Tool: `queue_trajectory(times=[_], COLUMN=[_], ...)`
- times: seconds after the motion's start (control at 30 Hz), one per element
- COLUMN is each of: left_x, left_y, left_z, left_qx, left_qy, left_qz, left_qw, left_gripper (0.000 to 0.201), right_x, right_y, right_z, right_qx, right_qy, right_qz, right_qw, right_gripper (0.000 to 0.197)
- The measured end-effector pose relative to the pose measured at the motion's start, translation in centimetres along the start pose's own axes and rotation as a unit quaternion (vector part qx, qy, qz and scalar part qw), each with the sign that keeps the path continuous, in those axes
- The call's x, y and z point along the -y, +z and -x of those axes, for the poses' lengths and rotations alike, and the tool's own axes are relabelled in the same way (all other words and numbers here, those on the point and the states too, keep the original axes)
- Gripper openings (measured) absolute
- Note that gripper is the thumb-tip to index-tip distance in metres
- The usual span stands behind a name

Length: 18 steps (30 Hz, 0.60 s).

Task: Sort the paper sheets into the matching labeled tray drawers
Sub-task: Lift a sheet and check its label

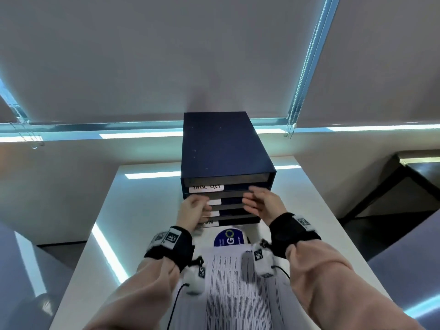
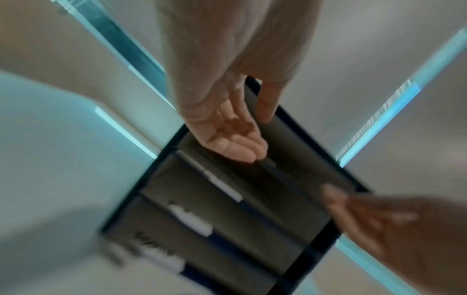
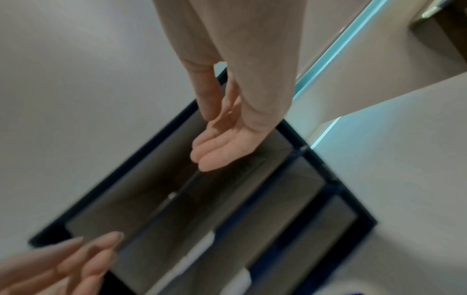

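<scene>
A dark navy drawer unit [image 1: 226,148] stands on the white table, its stacked tray drawers facing me. The top drawer's white label [image 1: 206,188] reads "TASK LIST"; my left hand partly hides the lower labels. A stack of printed paper sheets [image 1: 238,294] lies flat between my forearms, with a sheet bearing a blue round logo [image 1: 228,238] at its far end. My left hand [image 1: 202,208] hovers in front of the drawers' left side, fingers relaxed and empty [image 2: 240,147]. My right hand [image 1: 252,201] hovers at the right side, also empty [image 3: 215,151].
The white table [image 1: 309,210] runs to a wall with grey roller blinds and hanging bead chains [image 1: 300,91]. A dark table [image 1: 404,182] stands lower at the right. Thin black cables [image 1: 176,303] trail from the wrist cameras over the paper.
</scene>
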<state>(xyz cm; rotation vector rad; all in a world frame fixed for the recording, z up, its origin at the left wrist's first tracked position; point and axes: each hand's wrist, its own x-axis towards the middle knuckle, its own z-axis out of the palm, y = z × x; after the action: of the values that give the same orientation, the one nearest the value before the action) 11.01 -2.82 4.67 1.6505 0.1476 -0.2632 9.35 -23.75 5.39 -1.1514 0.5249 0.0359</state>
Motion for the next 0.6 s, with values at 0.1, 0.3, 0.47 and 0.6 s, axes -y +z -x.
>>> queue_trajectory(times=[0.1,0.3,0.47,0.6], left_x=[6.0,14.2,14.1,13.4], left_y=[-1.2,-2.8,-2.1,-1.6], left_z=[2.4,6.0,7.1,7.9], left_qx=[0.011,0.069,-0.002,0.019], left_qy=[0.059,0.155,0.245,0.237], left_qz=[-0.251,-0.545,-0.605,-0.599], left_qw=[0.966,0.821,0.758,0.765], left_gripper=[0.011,0.06,0.06,0.062], right_x=[-4.7,-13.7,-15.5,-15.7], right_y=[-3.1,-9.1,-9.8,-10.6], right_z=[2.7,6.5,8.1,7.4], right_qx=[-0.027,-0.11,-0.059,-0.059], right_qy=[0.044,0.011,-0.028,0.002], right_qz=[0.134,0.493,0.518,0.422], right_qw=[0.99,0.863,0.853,0.905], right_gripper=[0.019,0.036,0.045,0.059])
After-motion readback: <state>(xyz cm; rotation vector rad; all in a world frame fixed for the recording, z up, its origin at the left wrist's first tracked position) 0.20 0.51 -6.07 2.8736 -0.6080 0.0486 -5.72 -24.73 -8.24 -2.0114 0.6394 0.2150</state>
